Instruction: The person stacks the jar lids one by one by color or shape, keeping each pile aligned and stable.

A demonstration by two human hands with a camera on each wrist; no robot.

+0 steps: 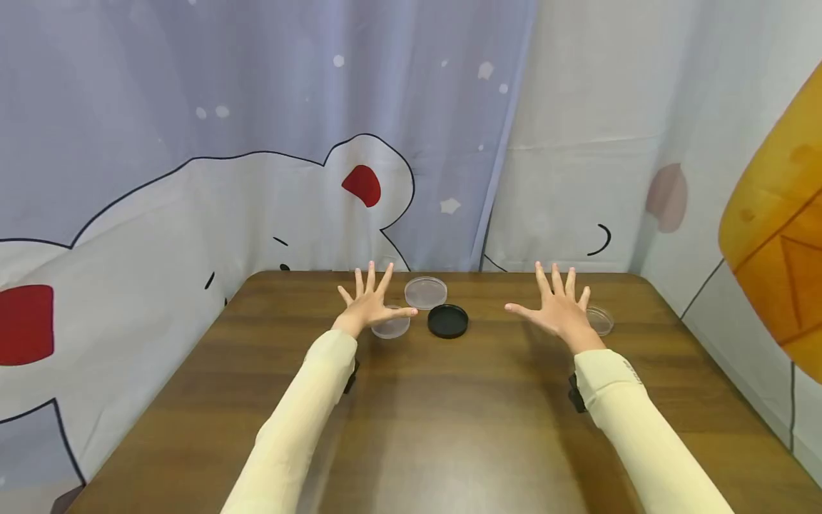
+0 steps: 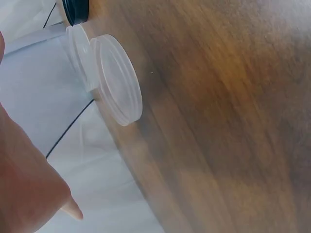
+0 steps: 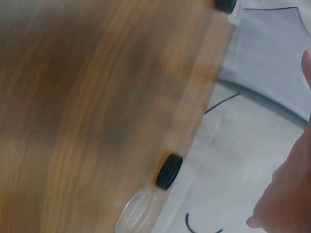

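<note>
Both splayed and grasping nothing, left hand (image 1: 368, 308) and right hand (image 1: 557, 313) hang over a wooden table (image 1: 424, 435): two clear dishes (image 1: 426, 293) and a black dish (image 1: 448, 322) lie near the left, another clear dish (image 1: 601, 321) and a second black dish (image 3: 169, 172) far right. Pinching opposite rims should keep each level.

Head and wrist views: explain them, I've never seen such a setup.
No machine here: just a person's left hand and right hand, bare, fingers spread above a wooden table, holding nothing. The wide picture is taken from the head, looking forward and down; the other two from each wrist. Toward the left hand lie two clear shallow dishes and a black dish; near the right hand, a third clear dish and, seen from the right wrist, a second black dish.
</note>
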